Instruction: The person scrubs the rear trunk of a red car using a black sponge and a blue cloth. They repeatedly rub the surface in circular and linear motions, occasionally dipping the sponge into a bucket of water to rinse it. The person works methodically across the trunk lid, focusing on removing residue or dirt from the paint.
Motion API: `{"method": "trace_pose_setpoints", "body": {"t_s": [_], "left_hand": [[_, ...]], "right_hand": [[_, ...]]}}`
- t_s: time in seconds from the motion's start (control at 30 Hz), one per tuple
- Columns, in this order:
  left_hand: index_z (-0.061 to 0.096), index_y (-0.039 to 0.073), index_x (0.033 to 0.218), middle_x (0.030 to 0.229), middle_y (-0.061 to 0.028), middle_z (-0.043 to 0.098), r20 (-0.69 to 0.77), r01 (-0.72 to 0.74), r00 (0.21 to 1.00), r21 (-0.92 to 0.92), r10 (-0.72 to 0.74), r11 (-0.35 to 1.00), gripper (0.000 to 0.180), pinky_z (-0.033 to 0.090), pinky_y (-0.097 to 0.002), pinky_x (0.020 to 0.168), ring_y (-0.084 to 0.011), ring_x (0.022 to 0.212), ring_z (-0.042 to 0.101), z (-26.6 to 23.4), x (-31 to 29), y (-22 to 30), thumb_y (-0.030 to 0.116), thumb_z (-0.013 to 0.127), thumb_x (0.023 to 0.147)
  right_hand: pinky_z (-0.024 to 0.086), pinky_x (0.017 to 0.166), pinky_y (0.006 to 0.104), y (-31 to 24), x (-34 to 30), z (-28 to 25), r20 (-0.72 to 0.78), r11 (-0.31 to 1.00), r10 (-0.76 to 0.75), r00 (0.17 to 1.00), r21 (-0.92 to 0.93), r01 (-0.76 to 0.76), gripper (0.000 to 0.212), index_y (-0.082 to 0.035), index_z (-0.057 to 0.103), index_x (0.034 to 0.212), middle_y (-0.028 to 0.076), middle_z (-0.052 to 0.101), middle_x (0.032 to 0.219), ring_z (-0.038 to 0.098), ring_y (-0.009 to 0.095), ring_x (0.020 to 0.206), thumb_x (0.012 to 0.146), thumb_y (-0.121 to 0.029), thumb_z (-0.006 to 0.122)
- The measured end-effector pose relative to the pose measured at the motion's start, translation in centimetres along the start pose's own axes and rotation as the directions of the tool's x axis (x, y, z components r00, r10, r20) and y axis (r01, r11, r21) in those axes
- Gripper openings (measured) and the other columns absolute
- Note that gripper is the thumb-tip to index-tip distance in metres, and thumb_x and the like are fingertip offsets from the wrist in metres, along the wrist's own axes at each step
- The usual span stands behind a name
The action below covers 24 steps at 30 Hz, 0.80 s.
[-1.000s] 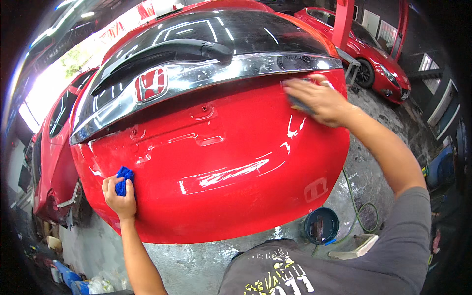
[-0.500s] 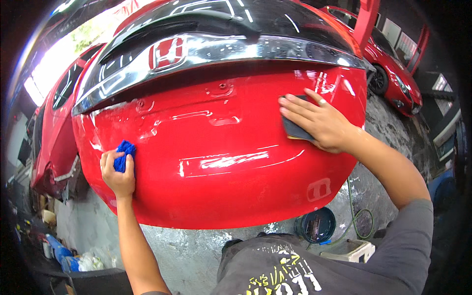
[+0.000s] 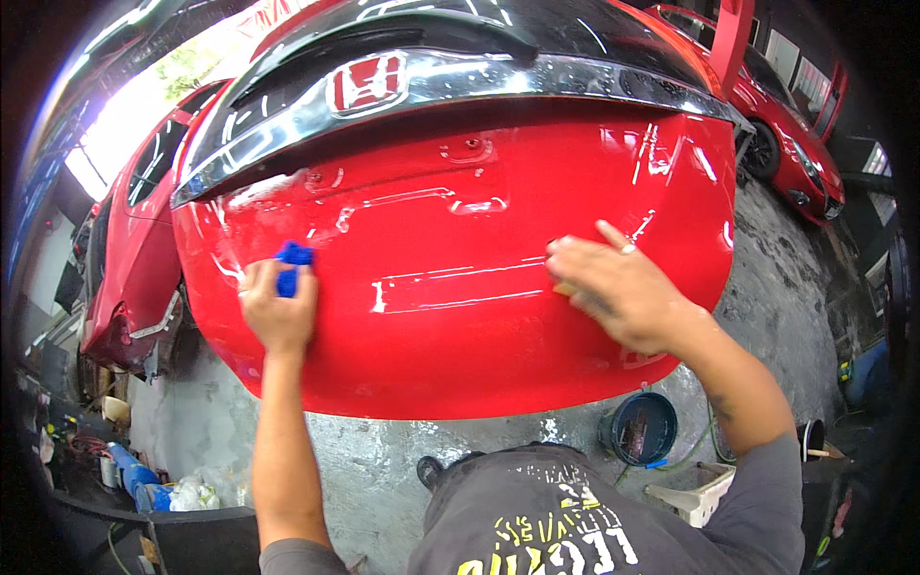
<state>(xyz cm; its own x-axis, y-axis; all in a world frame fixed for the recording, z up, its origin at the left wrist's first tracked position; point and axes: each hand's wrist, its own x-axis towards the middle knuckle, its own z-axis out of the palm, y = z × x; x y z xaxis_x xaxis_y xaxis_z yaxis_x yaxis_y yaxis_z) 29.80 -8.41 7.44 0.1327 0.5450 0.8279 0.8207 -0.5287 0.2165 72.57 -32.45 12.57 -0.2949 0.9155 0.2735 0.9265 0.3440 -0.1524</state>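
A glossy red car tailgate (image 3: 450, 335) spreads before me, with a chrome strip and a red emblem (image 3: 367, 84) along its upper part. My left hand (image 3: 280, 309) rests on the panel's left side, its fingers closed round a bunched blue cloth (image 3: 296, 261). On the right side, my right hand (image 3: 618, 287) lies over a dark, thin sheet that looks like sandpaper (image 3: 596, 305). Its yellowish edge (image 3: 567, 288) peeks out below the fingers; the hand covers most of it. Wet shine shows on the paint.
A dark bucket (image 3: 639, 427) of water stands on the wet floor below the tailgate, beside a green hose (image 3: 721, 436) and a whitish box-like piece (image 3: 692, 496). Red cars flank both sides, one at left (image 3: 134, 254), one at right (image 3: 791, 158). Blue bottles (image 3: 134, 468) lie lower left.
My right hand has slid down and leftward over the panel with the dark sheet, which is now more hidden. The left hand stays near its spot with the cloth. The whole view has shifted slightly.
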Motion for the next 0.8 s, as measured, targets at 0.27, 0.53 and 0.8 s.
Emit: {"method": "trace_pose_setpoints", "body": {"t_s": [0.27, 0.53, 0.8], "left_hand": [[0.077, 0.015, 0.091, 0.100, -0.0093, 0.071, 0.019, -0.473, 0.844, -0.447, 0.536, 0.760, 0.023, 0.057, -0.0530, 0.092, -0.0395, 0.100, 0.070, 4.5, 0.2, 21.9, 0.032, 0.090, 0.083], [0.072, 0.008, 0.085, 0.101, -0.0145, 0.074, -0.014, -0.277, 0.960, -0.163, 0.278, 0.947, 0.023, 0.056, -0.0514, 0.088, -0.0376, 0.096, 0.071, 0.6, 3.2, -1.7, 0.025, 0.089, 0.086], [0.073, 0.007, 0.095, 0.110, -0.0142, 0.073, -0.051, -0.214, 0.974, 0.086, 0.219, 0.973, 0.021, 0.053, -0.0526, 0.097, -0.0405, 0.108, 0.067, -0.5, 4.5, -10.3, 0.024, 0.086, 0.090]], "right_hand": [[0.037, 0.132, 0.0533, 1.6, 4.0, 0.1, -0.395, 0.959, -0.032, 0.918, -0.270, -0.082, 0.063, -0.007, 0.060, 0.159, 0.019, 0.060, 0.164, 0.054, 0.038, 0.156, 0.098, -0.003, 0.070], [0.028, 0.136, 0.0561, 4.1, -1.1, 0.4, -0.184, 0.848, 0.200, 0.962, -0.459, -0.264, 0.068, -0.006, 0.054, 0.164, 0.017, 0.052, 0.174, 0.045, 0.030, 0.164, 0.097, -0.004, 0.065], [0.034, 0.130, 0.0575, -10.9, 12.5, 12.0, -0.362, 0.943, -0.056, 0.930, -0.326, -0.070, 0.046, -0.002, 0.066, 0.143, 0.021, 0.067, 0.156, 0.061, 0.033, 0.150, 0.101, -0.021, 0.070]]}}
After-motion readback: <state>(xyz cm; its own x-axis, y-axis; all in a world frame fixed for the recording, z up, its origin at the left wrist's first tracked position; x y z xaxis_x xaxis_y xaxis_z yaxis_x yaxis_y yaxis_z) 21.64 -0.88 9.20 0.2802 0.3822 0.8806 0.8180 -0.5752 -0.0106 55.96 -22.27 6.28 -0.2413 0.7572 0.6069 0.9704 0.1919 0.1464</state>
